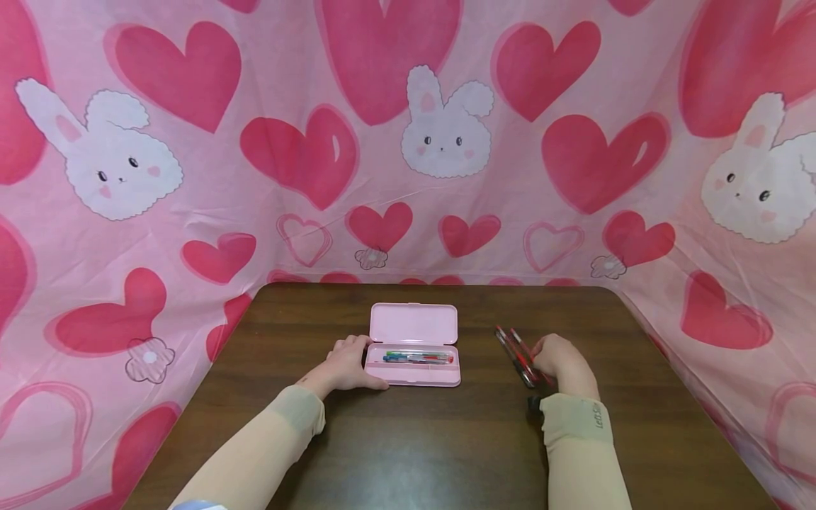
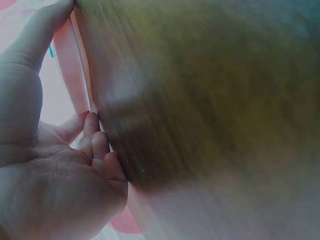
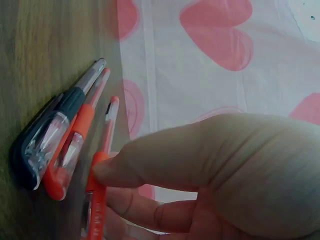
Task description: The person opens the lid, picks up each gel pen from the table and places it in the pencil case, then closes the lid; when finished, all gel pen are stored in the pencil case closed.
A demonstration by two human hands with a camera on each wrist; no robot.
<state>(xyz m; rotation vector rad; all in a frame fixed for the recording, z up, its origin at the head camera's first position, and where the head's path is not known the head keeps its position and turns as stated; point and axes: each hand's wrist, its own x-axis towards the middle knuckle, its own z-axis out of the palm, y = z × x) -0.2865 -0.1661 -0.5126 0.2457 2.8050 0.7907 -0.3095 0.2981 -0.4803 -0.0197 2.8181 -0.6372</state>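
Observation:
A pink pencil case (image 1: 414, 324) lies unfolded on the table, its lid tipped back. Several pens (image 1: 417, 358) with green, blue and red parts are in its tray. My left hand (image 1: 347, 365) holds the case's left end, thumb at the front corner and fingers along the side. To the right of the case, my right hand (image 1: 567, 365) pinches a red pen (image 3: 97, 212) between thumb and fingers. Beside that pen lie another red pen (image 3: 82, 122) and a dark-capped pen (image 3: 70, 102), close together on the table. The held pen's lower end is cut off in the right wrist view.
The brown wooden table (image 1: 408, 439) carries the case and pens. A pink cloth (image 1: 446, 205) with hearts and rabbits hangs behind the table and along both sides.

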